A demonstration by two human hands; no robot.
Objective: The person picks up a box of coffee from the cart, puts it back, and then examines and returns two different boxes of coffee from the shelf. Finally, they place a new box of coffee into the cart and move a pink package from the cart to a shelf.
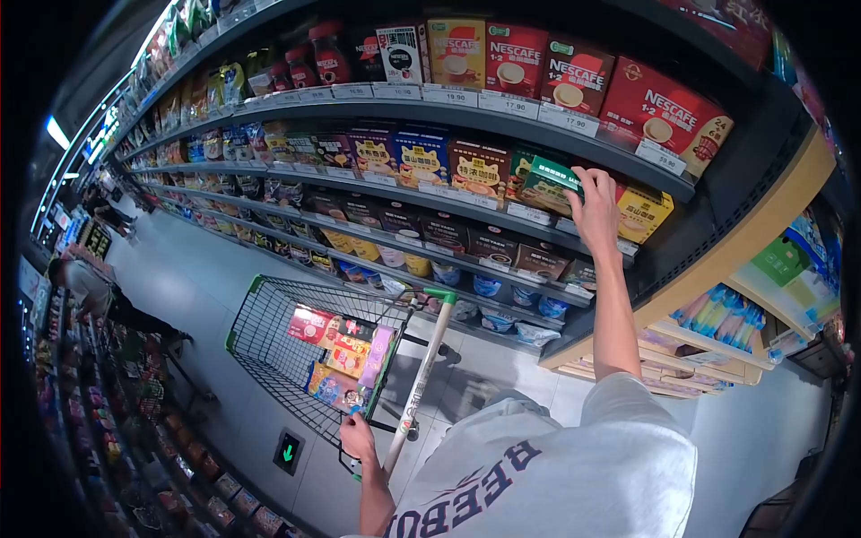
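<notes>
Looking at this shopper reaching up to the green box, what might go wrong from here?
Two things, perhaps. The right hand is at the edge of the green box, right beside a yellow box, so pulling the green one out might knock its neighbour down. Also, the cart stands on wheels, and the left hand is beside the handle, not around it, so a bump might set it rolling.

A white ceiling light [57, 133] glares at upper left. Shadows pool on the bright floor [717, 457] beside the cart handle [417, 386]. Shelves [408, 108] bow toward black corners; the far aisle looks dim and soft.
</notes>
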